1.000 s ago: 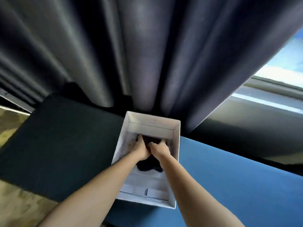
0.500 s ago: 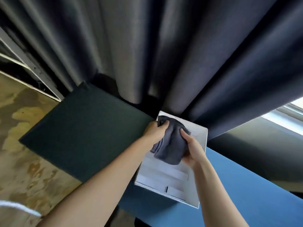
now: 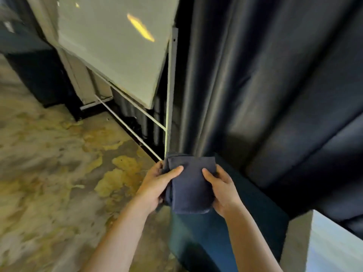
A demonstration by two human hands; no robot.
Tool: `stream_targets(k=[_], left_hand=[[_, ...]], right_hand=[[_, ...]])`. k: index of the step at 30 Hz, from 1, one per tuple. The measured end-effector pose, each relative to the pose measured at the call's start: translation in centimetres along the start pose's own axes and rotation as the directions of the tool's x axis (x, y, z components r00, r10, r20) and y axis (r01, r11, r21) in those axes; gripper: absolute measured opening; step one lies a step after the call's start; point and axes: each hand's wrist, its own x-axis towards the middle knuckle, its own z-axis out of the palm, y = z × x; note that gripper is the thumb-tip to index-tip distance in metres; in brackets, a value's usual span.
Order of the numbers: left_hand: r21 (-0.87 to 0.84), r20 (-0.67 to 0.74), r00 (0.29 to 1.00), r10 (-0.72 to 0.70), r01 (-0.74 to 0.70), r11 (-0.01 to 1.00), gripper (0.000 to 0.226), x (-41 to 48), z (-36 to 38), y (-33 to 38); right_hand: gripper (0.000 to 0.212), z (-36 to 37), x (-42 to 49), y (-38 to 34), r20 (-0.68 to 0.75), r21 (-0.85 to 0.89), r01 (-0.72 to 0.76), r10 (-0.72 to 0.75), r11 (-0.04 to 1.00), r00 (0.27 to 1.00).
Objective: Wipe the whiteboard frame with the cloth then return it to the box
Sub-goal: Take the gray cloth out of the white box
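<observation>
I hold a folded dark grey cloth in front of me with both hands. My left hand grips its left edge, thumb on top. My right hand grips its right edge the same way. The whiteboard stands up and to the left on a pale metal frame, whose upright runs down to just above the cloth. The white box shows only as a corner at the lower right.
A dark green padded block lies under my hands. Heavy dark curtains fill the right side. Blotchy tan flooring spreads to the left, and a dark cabinet stands at the far left.
The cloth has come up out of the box in both hands. My view has swung left, so the whiteboard and its frame are in sight and the box has slid to the lower right.
</observation>
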Motion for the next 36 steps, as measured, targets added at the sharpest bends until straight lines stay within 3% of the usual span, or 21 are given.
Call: stream_targets(k=[4,7,14,18,23,26,31,36], left_hand=[[0.122,-0.005,0.993,0.117,-0.116,0.986,0.031,1.7,-6.0,4.7],[0.101,-0.068,0.982,0.174,-0.166,0.981,0.035,4.9,-9.2,7.5],[0.115,-0.064,0.974,0.217,-0.209,0.971,0.025,18.0,-16.1,12.2],[0.265,0.012,0.963,0.270,-0.264,0.927,0.023,27.6,-17.8,16.9],[0.487,0.192,0.923,0.334,-0.385,0.784,0.027,39.4,-18.6,25.1],[0.526,0.286,0.887,0.361,-0.461,0.715,0.033,44.5,-18.1,29.3],[0.463,0.518,0.779,0.353,-0.603,0.649,0.029,52.7,-15.1,35.6],[0.241,0.685,0.548,0.479,-0.792,0.561,0.028,58.7,-9.4,46.6]], right_hand=[[0.015,7.6,3.3,-1.4,-0.012,-0.035,0.093,-0.093,0.995,0.996],[0.015,11.6,6.7,-2.2,0.025,-0.051,0.129,-0.128,0.990,0.991],[0.019,19.8,18.7,-2.1,-0.054,-0.248,0.228,-0.249,0.941,0.967],[0.026,23.8,27.0,-2.8,-0.153,-0.409,0.265,-0.352,0.873,0.923],[0.034,28.9,35.7,-5.6,-0.306,-0.442,0.271,-0.427,0.855,0.851],[0.033,31.0,39.1,-8.3,-0.364,-0.437,0.284,-0.457,0.853,0.812],[0.019,32.7,44.6,-13.2,-0.513,-0.500,0.337,-0.586,0.798,0.627],[0.028,37.0,49.6,-22.6,-0.616,-0.605,0.467,-0.751,0.645,0.240]])
